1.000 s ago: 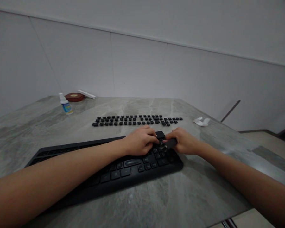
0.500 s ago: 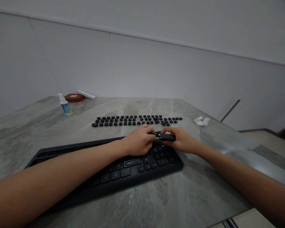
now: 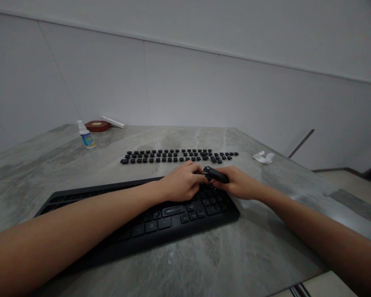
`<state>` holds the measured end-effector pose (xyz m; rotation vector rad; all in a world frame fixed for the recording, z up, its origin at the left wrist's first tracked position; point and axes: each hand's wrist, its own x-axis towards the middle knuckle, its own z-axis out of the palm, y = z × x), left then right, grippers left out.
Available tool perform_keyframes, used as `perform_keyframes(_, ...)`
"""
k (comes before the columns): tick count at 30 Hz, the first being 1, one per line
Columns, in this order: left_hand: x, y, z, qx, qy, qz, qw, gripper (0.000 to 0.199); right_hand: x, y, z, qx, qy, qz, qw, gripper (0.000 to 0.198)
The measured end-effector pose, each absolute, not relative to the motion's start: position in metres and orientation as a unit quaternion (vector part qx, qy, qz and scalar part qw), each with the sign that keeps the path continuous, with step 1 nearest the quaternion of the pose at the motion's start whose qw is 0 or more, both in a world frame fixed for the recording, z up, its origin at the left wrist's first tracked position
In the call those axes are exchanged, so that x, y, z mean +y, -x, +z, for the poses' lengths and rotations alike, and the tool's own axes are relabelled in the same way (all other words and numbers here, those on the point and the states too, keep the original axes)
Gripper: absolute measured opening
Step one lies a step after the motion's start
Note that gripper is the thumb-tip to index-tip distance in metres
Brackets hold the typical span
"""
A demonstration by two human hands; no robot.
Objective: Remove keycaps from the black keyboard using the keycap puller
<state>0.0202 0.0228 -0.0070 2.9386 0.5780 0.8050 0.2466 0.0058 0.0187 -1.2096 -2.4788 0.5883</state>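
Observation:
A black keyboard (image 3: 173,225) lies slanted in front of me, with many keys gone from its upper rows. Over its right end, my right hand (image 3: 239,182) is closed around a black keycap puller (image 3: 217,175), its tip turned left. My left hand (image 3: 182,181) rests on the keyboard, fingers pinched at the puller's tip. Whatever they pinch is too small or hidden to make out. Behind the keyboard, several loose black keycaps (image 3: 163,160) stand in neat rows.
At the back left are a white spray bottle (image 3: 87,138), a reddish-brown case (image 3: 98,126) and a white strip (image 3: 112,122). A crumpled white tissue (image 3: 263,157) lies to the right. The grey marble-look table (image 3: 173,268) meets the wall behind.
The puller's tip has lifted and tilted up off the keys, in my right hand. My left fingers have shifted slightly right onto its tip.

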Motion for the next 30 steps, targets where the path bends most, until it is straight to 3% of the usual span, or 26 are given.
perform_keyframes(8, 0.0237, -0.0213, -0.0093, 0.19, -0.944, 0.266, 0.041, 0.028, 0.0143, -0.2429, 0.0131, -0.764, 0.5, 0.353, 0.203, 0.005)
perform_keyframes(21, 0.0237, -0.0207, -0.0082, 0.19, -0.946, 0.261, 0.043, 0.029, 0.01, -0.2476, 0.0217, -0.833, 0.451, 0.274, 0.164, 0.011)
perform_keyframes(25, 0.0238, -0.0207, -0.0085, 0.186, -0.945, 0.266, 0.051, 0.029, 0.0129, -0.2491, 0.0202, -0.773, 0.47, 0.387, 0.178, 0.008)
perform_keyframes(30, 0.0242, -0.0206, -0.0096, 0.188, -0.945, 0.265, 0.047, 0.03, 0.0157, -0.2512, 0.0148, -0.662, 0.482, 0.543, 0.184, 0.02)
